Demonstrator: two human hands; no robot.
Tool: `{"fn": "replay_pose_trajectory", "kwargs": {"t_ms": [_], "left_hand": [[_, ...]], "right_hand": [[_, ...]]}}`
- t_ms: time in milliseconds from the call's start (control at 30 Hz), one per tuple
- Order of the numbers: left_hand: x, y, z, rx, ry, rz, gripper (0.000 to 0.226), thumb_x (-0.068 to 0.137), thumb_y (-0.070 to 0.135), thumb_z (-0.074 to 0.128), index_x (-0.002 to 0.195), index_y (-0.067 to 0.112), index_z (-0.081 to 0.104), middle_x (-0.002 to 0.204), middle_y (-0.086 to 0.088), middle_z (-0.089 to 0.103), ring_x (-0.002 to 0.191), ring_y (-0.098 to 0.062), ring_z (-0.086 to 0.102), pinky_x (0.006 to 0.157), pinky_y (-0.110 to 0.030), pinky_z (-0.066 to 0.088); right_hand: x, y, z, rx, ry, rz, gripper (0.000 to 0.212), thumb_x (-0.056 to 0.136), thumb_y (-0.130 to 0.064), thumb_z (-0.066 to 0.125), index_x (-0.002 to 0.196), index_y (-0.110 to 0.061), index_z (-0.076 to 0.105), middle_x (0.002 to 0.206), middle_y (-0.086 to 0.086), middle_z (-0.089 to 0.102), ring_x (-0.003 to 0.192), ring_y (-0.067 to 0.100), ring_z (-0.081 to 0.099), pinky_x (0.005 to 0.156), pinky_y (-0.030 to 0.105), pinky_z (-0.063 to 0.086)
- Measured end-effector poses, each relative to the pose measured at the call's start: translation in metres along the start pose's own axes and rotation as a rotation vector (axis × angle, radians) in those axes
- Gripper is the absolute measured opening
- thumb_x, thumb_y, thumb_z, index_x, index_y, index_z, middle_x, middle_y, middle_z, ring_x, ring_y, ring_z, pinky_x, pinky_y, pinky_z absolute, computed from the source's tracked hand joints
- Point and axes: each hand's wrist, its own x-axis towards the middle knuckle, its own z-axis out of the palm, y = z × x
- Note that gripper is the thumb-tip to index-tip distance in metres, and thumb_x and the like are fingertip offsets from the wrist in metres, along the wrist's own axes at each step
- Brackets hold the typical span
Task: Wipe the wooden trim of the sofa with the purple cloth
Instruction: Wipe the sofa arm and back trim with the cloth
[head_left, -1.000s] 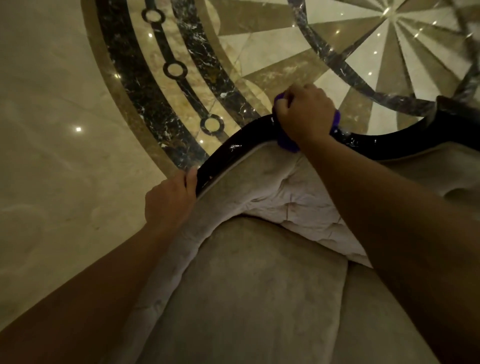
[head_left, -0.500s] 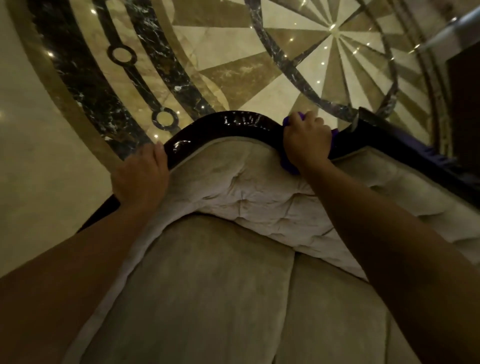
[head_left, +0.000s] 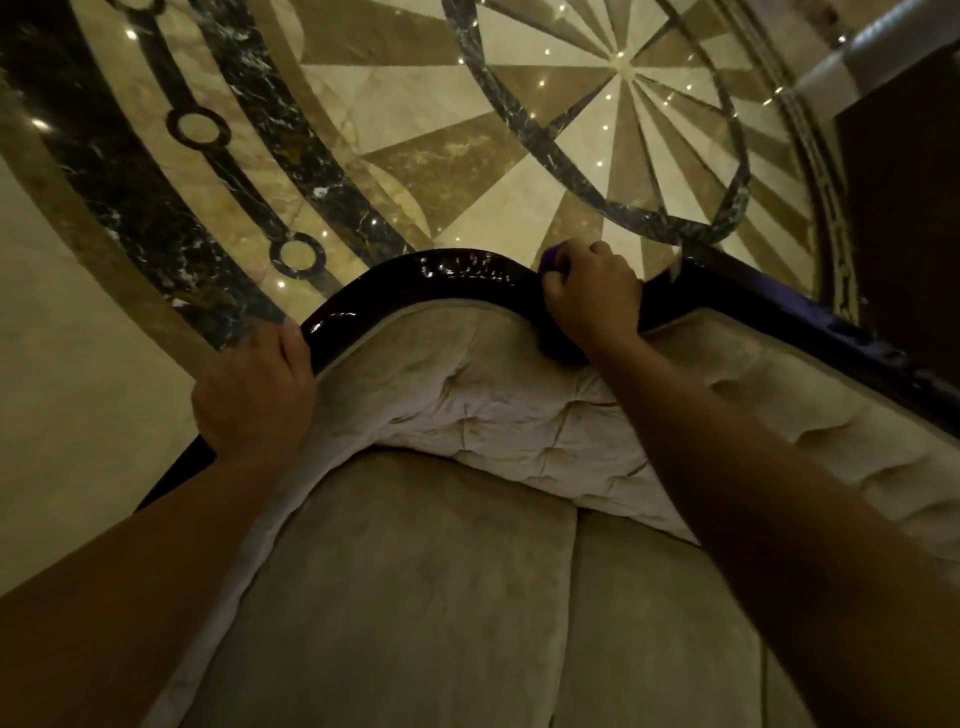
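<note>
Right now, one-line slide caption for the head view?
Right hand presses purple cloth on sofa trim; left hand grips it.

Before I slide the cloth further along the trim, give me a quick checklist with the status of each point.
1. Purple cloth gripped in the right hand: ok.
2. Cloth pressed on the glossy dark wooden trim: ok.
3. Left hand bracing on the trim's left end: ok.
4. Trim to the right of the cloth free of objects: ok.
5. Cloth staying off the beige tufted upholstery: not ok, its lower edge overlaps the fabric.
6. Dust left on the trim: cannot tell, too dim.
</note>
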Motion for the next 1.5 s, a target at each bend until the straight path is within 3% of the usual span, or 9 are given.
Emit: {"fn": "replay_pose_trajectory", "kwargs": {"t_ms": [167,400,500,567,733,933,1133,1300,1500], "left_hand": [[0.001,0.004,-0.004,0.039,-0.01,0.025,0.048,0.111,0.034,0.032,0.088,0.003,0.06,0.075,-0.021,0.063,0.057,-0.036,0.056,0.054,-0.035,0.029],[0.001,0.007,-0.005,0.007,-0.02,0.02,0.057,0.111,0.04,0.02,0.089,0.004,0.059,0.076,-0.019,0.06,0.058,-0.031,0.048,0.055,-0.036,0.029],[0.0,0.006,-0.002,0.017,0.009,0.007,0.054,0.112,0.039,0.023,0.083,0.008,0.056,0.065,-0.008,0.043,0.055,-0.022,0.035,0.054,-0.035,0.025],[0.0,0.004,0.0,0.035,0.013,0.007,0.05,0.112,0.037,0.027,0.081,0.009,0.055,0.064,-0.004,0.039,0.054,-0.021,0.033,0.053,-0.035,0.024],[-0.001,-0.003,-0.001,-0.002,-0.023,-0.013,0.058,0.11,0.044,0.019,0.089,0.008,0.06,0.074,-0.014,0.063,0.059,-0.028,0.052,0.056,-0.037,0.036],[-0.014,-0.033,-0.023,-0.11,-0.24,0.095,0.051,0.109,0.048,0.023,0.115,0.011,0.057,0.098,-0.017,0.068,0.082,-0.039,0.065,0.064,-0.042,0.04],[-0.071,-0.101,-0.064,0.065,-0.384,-0.06,0.052,0.108,0.051,0.02,0.113,0.013,0.056,0.084,-0.011,0.064,0.065,-0.028,0.049,0.062,-0.039,0.038],[-0.083,-0.121,-0.076,0.083,-0.522,-0.108,0.032,0.105,0.033,0.045,0.108,0.005,0.058,0.093,-0.015,0.065,0.071,-0.03,0.049,0.067,-0.041,0.04],[-0.127,-0.149,-0.101,0.119,-0.445,-0.178,0.054,0.111,0.041,0.019,0.13,0.01,0.059,0.11,-0.018,0.07,0.097,-0.04,0.065,0.075,-0.036,0.036]], "right_hand": [[0.005,-0.075,0.019,0.482,0.186,0.324,0.02,0.091,-0.034,0.058,0.103,-0.022,0.069,0.105,0.003,0.067,0.095,0.022,0.063,0.075,0.035,0.048],[-0.007,-0.135,0.021,0.428,0.239,-0.001,0.025,0.085,-0.03,0.07,0.106,-0.017,0.072,0.109,0.009,0.067,0.102,0.029,0.06,0.078,0.039,0.05],[-0.02,-0.17,0.029,0.426,0.225,-0.162,0.023,0.084,-0.03,0.072,0.102,-0.016,0.074,0.104,0.009,0.068,0.099,0.029,0.06,0.082,0.038,0.047],[-0.023,-0.183,0.031,0.463,0.229,-0.155,0.022,0.083,-0.03,0.074,0.101,-0.018,0.075,0.102,0.007,0.069,0.097,0.028,0.061,0.084,0.038,0.046],[-0.028,-0.185,0.028,0.418,0.188,-0.173,0.028,0.085,-0.032,0.07,0.111,-0.022,0.073,0.116,0.006,0.068,0.108,0.027,0.059,0.09,0.036,0.043],[-0.047,-0.205,0.025,0.43,0.183,-0.11,0.029,0.087,-0.025,0.065,0.116,-0.024,0.071,0.131,0.003,0.062,0.127,0.026,0.052,0.11,0.039,0.035],[-0.114,-0.248,0.041,0.632,0.038,-0.307,0.016,0.081,-0.009,0.071,0.094,-0.016,0.077,0.111,0.008,0.069,0.113,0.031,0.058,0.1,0.04,0.038],[-0.207,-0.303,0.067,0.85,-0.012,-0.307,0.016,0.072,0.006,0.075,0.081,-0.007,0.074,0.099,0.013,0.07,0.106,0.038,0.061,0.097,0.045,0.042],[-0.2,-0.286,0.08,0.783,-0.015,-0.422,0.025,0.078,-0.001,0.075,0.102,-0.009,0.076,0.119,0.015,0.07,0.122,0.041,0.059,0.105,0.058,0.043]]}}
